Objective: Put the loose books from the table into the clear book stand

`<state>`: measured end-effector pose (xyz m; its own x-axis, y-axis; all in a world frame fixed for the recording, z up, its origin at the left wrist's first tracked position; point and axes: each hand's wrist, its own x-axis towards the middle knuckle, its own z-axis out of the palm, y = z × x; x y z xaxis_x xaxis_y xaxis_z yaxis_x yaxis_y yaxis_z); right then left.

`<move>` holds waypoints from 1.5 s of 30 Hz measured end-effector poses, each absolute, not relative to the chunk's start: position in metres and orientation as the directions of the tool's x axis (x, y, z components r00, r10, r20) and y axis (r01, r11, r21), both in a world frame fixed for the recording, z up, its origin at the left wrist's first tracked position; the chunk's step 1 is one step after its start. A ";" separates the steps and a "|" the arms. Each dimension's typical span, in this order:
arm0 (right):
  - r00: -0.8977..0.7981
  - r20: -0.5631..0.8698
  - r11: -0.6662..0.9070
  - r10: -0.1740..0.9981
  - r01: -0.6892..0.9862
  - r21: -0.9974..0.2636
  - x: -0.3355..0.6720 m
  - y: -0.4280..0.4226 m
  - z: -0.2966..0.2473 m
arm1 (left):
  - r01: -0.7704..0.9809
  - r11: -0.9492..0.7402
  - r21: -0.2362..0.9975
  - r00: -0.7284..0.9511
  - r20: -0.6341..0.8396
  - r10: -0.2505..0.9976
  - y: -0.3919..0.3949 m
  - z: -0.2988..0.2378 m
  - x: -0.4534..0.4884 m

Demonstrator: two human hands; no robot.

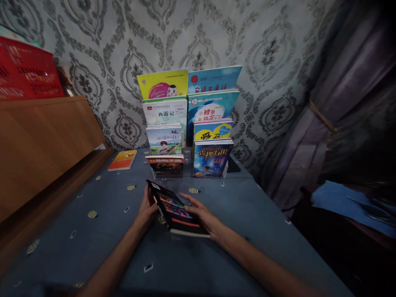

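Observation:
Above the blue patterned cloth (105, 235), a black book (177, 208) with a colourful picture on its cover is held tilted between both hands. My left hand (147, 208) grips its left side near the spine, the fingers partly hidden behind it. My right hand (202, 216) holds the right side, with the thumb on the cover and a finger stretched along the far edge. Beyond the book stand two tiered columns of books. A dark blue book (212, 159) fronts the right column, and a dark book with orange lettering (167, 166) fronts the left one.
An orange book (123, 160) lies flat at the back left. On the left, a wooden headboard (46, 144) carries a red basket (29, 70). A purple curtain (328, 103) hangs at the right, above a blue cloth (352, 206) on a dark surface. Patterned wallpaper (198, 33) covers the back wall.

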<state>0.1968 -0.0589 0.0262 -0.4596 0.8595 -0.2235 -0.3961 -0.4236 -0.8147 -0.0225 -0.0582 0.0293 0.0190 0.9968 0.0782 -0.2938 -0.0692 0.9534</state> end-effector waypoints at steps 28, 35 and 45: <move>-0.311 0.209 0.180 0.927 -0.119 -0.976 0.212 -0.055 0.046 | 0.180 -0.314 0.932 -0.054 0.328 0.943 -0.070 0.032 -0.021; -0.330 0.203 0.229 0.922 0.042 -0.972 0.205 -0.052 0.058 | 0.084 -0.263 0.961 -0.086 0.270 0.959 -0.067 0.025 -0.017; -0.317 0.163 0.216 0.934 0.139 -0.966 0.207 -0.049 0.022 | 0.098 -0.167 0.981 -0.133 0.179 0.975 -0.070 0.024 -0.020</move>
<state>0.2073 -0.0488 0.0218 -0.3169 0.9344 0.1629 0.1393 0.2158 -0.9665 -0.0200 -0.0695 0.0245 -0.1330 0.9748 0.1791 0.0980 -0.1669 0.9811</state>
